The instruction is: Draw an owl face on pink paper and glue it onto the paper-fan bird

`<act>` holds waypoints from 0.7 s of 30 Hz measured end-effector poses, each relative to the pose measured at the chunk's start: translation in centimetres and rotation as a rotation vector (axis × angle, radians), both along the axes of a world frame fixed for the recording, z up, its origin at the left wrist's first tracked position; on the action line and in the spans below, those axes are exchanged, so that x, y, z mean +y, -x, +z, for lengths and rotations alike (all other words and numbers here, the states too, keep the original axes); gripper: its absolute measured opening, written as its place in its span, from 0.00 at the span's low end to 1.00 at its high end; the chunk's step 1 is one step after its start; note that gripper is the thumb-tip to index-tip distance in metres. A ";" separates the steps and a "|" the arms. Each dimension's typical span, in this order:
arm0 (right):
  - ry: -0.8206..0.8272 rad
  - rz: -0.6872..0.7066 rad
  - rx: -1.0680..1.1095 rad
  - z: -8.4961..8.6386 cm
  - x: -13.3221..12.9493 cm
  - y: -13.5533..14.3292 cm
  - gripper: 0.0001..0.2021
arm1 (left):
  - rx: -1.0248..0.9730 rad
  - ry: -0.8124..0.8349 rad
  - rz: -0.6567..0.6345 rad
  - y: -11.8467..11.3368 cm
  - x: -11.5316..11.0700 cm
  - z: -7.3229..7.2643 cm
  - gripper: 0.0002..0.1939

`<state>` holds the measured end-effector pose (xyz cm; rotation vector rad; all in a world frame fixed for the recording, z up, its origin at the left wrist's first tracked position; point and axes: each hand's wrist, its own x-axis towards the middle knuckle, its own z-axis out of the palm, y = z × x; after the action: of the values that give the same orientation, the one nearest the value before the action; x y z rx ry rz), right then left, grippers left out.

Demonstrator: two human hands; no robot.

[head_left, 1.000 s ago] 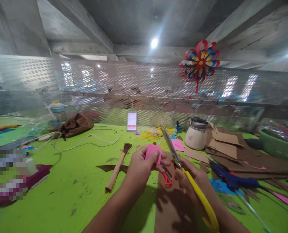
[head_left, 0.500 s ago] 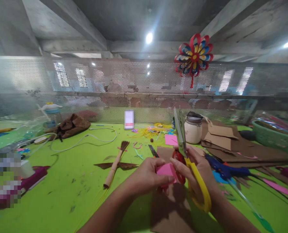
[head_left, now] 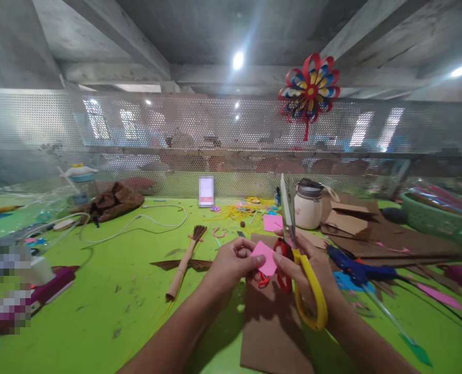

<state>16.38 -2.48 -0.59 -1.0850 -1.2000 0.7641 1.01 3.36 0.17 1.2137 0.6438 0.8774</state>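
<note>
My left hand [head_left: 236, 262] pinches a small piece of pink paper [head_left: 265, 258] between thumb and fingers. The fingertips of my right hand [head_left: 303, 262] touch the paper's right edge. That same hand holds scissors [head_left: 312, 291] with a yellow handle loop, their metal blades pointing upward and slightly apart. Red parts [head_left: 283, 272] show between the hands; whether they all belong to the scissors I cannot tell. Under both hands lies a strip of brown cardboard [head_left: 272, 332]. Left of my hands rests a rolled brown-paper figure [head_left: 182, 267] with a frayed top and pointed side pieces.
A blue glue gun [head_left: 361, 270] lies right of my hands. Behind it are brown cardboard sheets [head_left: 402, 239], a cream jar [head_left: 308, 208] and a green basket [head_left: 441, 221]. A phone [head_left: 206, 191] stands at the back. A white cable [head_left: 137, 224] and power strip [head_left: 54, 285] are on the left.
The pink paper has turned and now shows a flat face toward me. My right hand and the scissors have shifted slightly left, with the yellow loop a little higher.
</note>
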 end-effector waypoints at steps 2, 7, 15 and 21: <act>0.002 0.002 0.001 -0.3 0.2 0.0 0.24 | -0.021 0.022 0.018 -0.1 0.2 -0.3 0.17; -0.041 -0.071 -0.005 -0.2 0.5 0.0 0.23 | -0.039 0.071 -0.043 -0.7 -0.2 -0.7 0.18; 0.056 -0.013 -0.043 0.0 0.4 0.1 0.22 | -0.120 -0.036 0.231 0.3 0.5 0.4 0.13; -0.018 0.131 -0.262 -0.6 0.0 1.3 0.22 | -0.136 -0.117 0.349 1.1 0.0 1.8 0.11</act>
<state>15.11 -2.51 -1.17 -1.1245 -1.5095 0.7248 -0.06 3.40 2.00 1.1508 0.7130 1.2938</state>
